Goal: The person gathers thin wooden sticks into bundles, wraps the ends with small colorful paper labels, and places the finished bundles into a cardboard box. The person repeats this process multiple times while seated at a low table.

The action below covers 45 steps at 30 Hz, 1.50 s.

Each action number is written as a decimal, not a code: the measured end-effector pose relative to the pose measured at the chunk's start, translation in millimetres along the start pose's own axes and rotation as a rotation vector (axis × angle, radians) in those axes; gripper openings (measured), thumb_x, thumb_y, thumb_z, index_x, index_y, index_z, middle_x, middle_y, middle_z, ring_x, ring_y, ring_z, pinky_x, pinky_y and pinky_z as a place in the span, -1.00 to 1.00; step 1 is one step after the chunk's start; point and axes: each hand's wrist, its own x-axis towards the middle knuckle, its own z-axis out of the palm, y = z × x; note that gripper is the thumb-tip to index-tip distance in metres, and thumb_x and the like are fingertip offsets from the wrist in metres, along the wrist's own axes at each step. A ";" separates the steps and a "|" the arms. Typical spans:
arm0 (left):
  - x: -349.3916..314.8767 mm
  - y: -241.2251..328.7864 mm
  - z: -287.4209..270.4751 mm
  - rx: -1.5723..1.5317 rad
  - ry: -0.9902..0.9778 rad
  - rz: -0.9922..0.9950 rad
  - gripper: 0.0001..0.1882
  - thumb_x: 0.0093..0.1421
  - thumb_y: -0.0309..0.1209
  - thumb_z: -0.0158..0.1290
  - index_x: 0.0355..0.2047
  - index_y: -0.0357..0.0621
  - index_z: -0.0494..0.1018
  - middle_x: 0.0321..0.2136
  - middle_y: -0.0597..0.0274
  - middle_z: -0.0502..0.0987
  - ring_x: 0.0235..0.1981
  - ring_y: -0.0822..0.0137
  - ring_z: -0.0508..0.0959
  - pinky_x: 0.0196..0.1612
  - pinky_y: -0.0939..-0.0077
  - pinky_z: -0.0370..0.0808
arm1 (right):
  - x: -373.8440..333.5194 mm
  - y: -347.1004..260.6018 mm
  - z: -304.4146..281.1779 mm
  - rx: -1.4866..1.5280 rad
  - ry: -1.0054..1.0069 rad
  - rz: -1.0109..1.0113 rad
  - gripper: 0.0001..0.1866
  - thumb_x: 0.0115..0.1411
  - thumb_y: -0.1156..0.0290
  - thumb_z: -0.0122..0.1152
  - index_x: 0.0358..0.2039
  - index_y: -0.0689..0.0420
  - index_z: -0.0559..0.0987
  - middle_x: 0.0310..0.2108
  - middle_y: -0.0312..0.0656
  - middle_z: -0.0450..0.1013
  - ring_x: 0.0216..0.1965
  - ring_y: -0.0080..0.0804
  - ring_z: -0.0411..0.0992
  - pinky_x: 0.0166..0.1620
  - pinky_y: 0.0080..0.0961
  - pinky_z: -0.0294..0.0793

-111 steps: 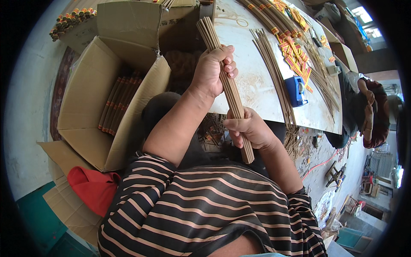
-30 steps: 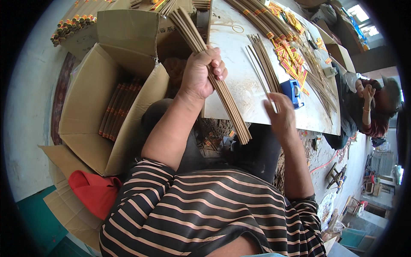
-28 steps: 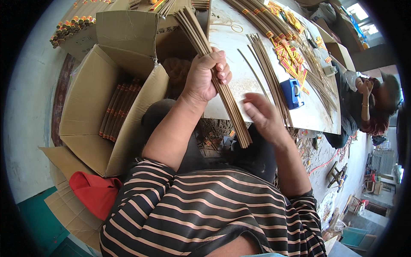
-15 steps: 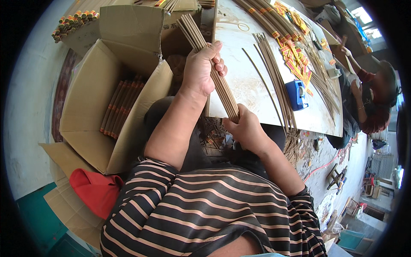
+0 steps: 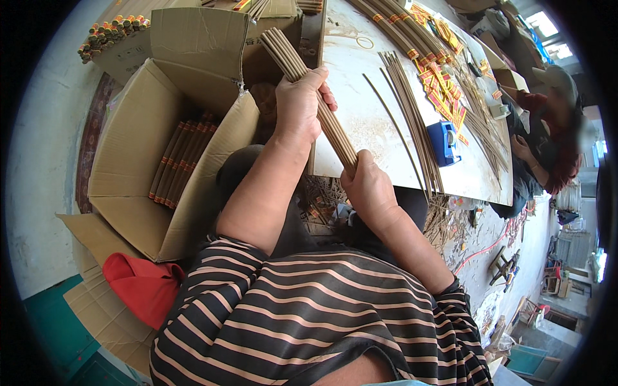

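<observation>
A bundle of brown incense sticks (image 5: 337, 134) slants between my two hands, over the near left corner of the white table (image 5: 380, 128). My left hand (image 5: 299, 106) is wrapped round the bundle's upper part, and the stick ends fan out slightly beyond it. Lower down, my right hand (image 5: 368, 190) is closed round the other end, hiding the stick tips there. On the table to the right lie loose incense sticks (image 5: 412, 122), a blue tape dispenser (image 5: 444, 143) and a heap of red and yellow paper labels (image 5: 443, 90).
At left an open cardboard box (image 5: 129, 148) contains several labelled bundles (image 5: 183, 161). A red cloth (image 5: 141, 289) lies in front of it. More labelled bundles (image 5: 393, 26) rest at the table's far side. A co-worker (image 5: 547, 128) sits beyond the table's right edge; broken sticks litter the floor.
The bundle and both hands have shifted slightly; my right hand sits a little higher on its end. The co-worker's head and arms have moved.
</observation>
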 end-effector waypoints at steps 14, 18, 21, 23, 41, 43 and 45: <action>-4.9 7.2 1.1 -0.156 -0.191 -0.191 -0.67 0.11 -0.33 0.07 -0.72 0.02 0.22 -0.79 0.45 0.22 -0.78 0.54 0.23 -0.67 0.62 0.22 | -2.8 0.0 -12.6 0.464 -0.244 0.102 -0.73 0.08 0.36 0.13 -0.39 0.33 0.34 -0.66 -0.06 0.39 -0.63 -0.36 0.41 -0.52 -0.44 0.41; -6.2 4.6 5.9 -0.148 -0.177 -0.145 -0.69 0.12 -0.29 0.09 -0.68 0.00 0.24 -0.77 0.43 0.26 -0.77 0.53 0.25 -0.65 0.63 0.25 | 0.1 3.9 -6.3 0.314 -0.125 0.046 -0.74 0.08 0.37 0.12 -0.38 0.31 0.33 -0.67 -0.07 0.36 -0.65 -0.36 0.37 -0.54 -0.44 0.36; -13.2 -6.5 4.7 -0.161 -0.363 -0.251 -0.67 0.12 -0.24 0.10 -0.68 0.00 0.25 -0.76 0.43 0.25 -0.75 0.54 0.26 -0.65 0.65 0.24 | 0.4 7.1 -9.3 0.491 -0.186 0.079 -0.76 0.09 0.36 0.13 -0.37 0.23 0.32 -0.72 -0.31 0.29 -0.74 -0.59 0.27 -0.68 -0.62 0.25; -13.7 -7.1 5.7 -0.148 -0.338 -0.258 -0.66 0.13 -0.22 0.09 -0.68 0.00 0.25 -0.78 0.45 0.23 -0.76 0.55 0.25 -0.66 0.66 0.22 | 0.1 -2.9 -21.0 0.641 -0.289 0.189 -0.77 0.09 0.37 0.12 -0.36 0.23 0.31 -0.71 -0.31 0.29 -0.72 -0.59 0.27 -0.65 -0.62 0.26; 0.2 -2.6 -1.7 -0.240 -0.266 -0.302 -0.68 0.13 -0.17 0.09 -0.60 0.01 0.24 -0.77 0.46 0.23 -0.78 0.56 0.20 -0.69 0.66 0.19 | 51.8 148.8 -34.5 -0.456 0.252 0.106 -0.80 0.06 0.35 0.00 -0.49 0.19 0.53 -0.41 0.00 0.47 -0.33 -0.03 0.45 -0.24 -0.22 0.44; 1.6 -5.3 -3.0 -0.243 -0.295 -0.303 -0.71 0.12 -0.17 0.09 -0.57 -0.02 0.29 -0.77 0.46 0.24 -0.78 0.56 0.21 -0.68 0.67 0.19 | 55.1 141.1 -37.3 -0.536 0.194 0.136 -0.81 0.04 0.41 -0.03 -0.49 0.19 0.54 -0.42 0.02 0.48 -0.33 -0.03 0.47 -0.24 -0.21 0.46; 2.8 -7.5 -2.7 -0.245 -0.300 -0.313 -0.71 0.12 -0.16 0.10 -0.57 -0.02 0.31 -0.77 0.45 0.25 -0.78 0.56 0.22 -0.68 0.67 0.19 | 57.3 133.7 -41.6 -0.604 0.130 0.127 -0.81 0.05 0.46 -0.05 -0.48 0.21 0.56 -0.40 0.03 0.49 -0.33 -0.07 0.49 -0.25 -0.25 0.48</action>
